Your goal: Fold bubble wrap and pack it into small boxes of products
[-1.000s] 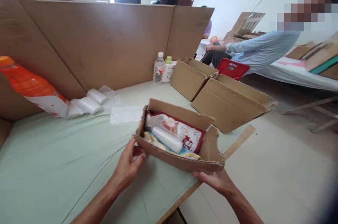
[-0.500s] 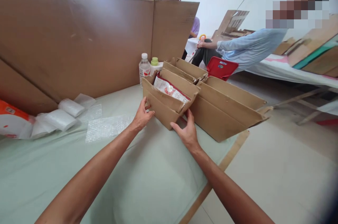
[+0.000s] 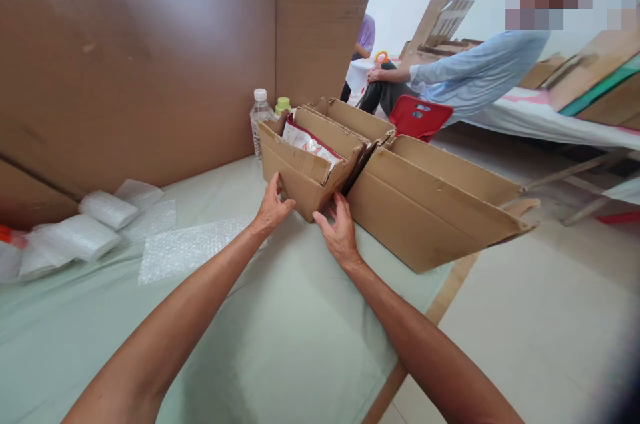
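Note:
An open cardboard box [image 3: 295, 177] holding a red and white packet [image 3: 304, 139] stands on the pale green table [image 3: 280, 337], pushed up against other cardboard boxes [image 3: 430, 211]. My left hand [image 3: 273, 209] rests on the box's near left face, fingers laid against the cardboard. My right hand [image 3: 337, 227] touches its near right corner, fingers spread against the side.
A tall cardboard screen [image 3: 150, 57] walls the table's back. A water bottle [image 3: 259, 116] and a green-capped bottle [image 3: 283, 106] stand behind the box. Bubble-wrap sheets [image 3: 190, 247] and rolls [image 3: 90, 224] lie at left. A seated person in a blue shirt [image 3: 475, 77] is beyond, by a red stool [image 3: 420, 117].
The box went from the table's near edge to the back, against the other boxes. Both hands followed it and now press its near side.

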Motion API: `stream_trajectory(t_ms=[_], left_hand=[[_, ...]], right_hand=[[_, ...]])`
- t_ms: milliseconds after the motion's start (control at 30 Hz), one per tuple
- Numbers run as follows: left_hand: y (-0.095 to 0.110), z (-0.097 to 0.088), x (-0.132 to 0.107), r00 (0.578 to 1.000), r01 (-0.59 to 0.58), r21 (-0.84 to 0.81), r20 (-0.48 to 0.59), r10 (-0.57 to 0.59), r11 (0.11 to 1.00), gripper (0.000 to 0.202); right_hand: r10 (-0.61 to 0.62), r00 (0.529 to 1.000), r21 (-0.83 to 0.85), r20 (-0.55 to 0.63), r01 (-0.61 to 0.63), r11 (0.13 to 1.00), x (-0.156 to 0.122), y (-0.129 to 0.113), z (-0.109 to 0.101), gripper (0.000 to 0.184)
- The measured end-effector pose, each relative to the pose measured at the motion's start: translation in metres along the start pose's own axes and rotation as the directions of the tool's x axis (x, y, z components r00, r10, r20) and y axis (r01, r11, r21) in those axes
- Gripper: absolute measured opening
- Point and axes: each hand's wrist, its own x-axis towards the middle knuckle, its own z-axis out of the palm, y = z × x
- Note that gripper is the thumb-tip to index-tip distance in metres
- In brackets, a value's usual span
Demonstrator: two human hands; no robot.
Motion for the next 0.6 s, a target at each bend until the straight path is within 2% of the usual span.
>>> stream_trajectory(t_ms=[133,233,300,400,433,500,567,600], left_hand=[[-0.003,0.001,0.006,0.997,0.021,0.104,0.068,-0.029,0.994,0.095],[0.0,0.001,-0.018,0.992,0.019,0.226,0.114,-0.046,0.974,0.079],[0.007,-0.004,-0.052,0.99,0.005,0.324,0.134,-0.051,0.946,0.068],[0.027,-0.022,-0.121,0.982,-0.035,0.468,0.182,-0.057,0.883,0.053],[0.036,-0.03,-0.145,0.969,-0.083,0.533,0.239,-0.056,0.842,0.049],[0.053,-0.047,-0.195,0.919,-0.225,0.676,0.387,-0.079,0.702,0.042],[0.067,-0.063,-0.243,0.891,-0.303,0.766,0.439,-0.117,0.567,0.04],[0.073,-0.07,-0.265,0.898,-0.305,0.791,0.425,-0.118,0.53,0.041]], right_hand=[[-0.004,1.0,0.009,0.011,0.004,1.0,-0.008,0.012,0.001,0.072],[0.049,0.997,-0.053,0.064,-0.045,0.998,-0.01,0.017,-0.001,0.074],[0.08,0.99,-0.07,0.113,-0.072,0.995,-0.011,0.017,-0.005,0.077],[0.109,0.979,-0.129,0.174,-0.087,0.988,-0.012,0.016,-0.012,0.08],[0.124,0.975,-0.179,0.186,-0.09,0.98,-0.013,0.015,-0.014,0.081],[0.152,0.964,-0.249,0.22,-0.095,0.964,-0.017,0.015,-0.016,0.085],[0.156,0.952,-0.298,0.262,-0.074,0.952,-0.025,0.011,-0.016,0.084],[0.13,0.946,-0.326,0.296,-0.028,0.945,-0.03,0.006,-0.015,0.081]])
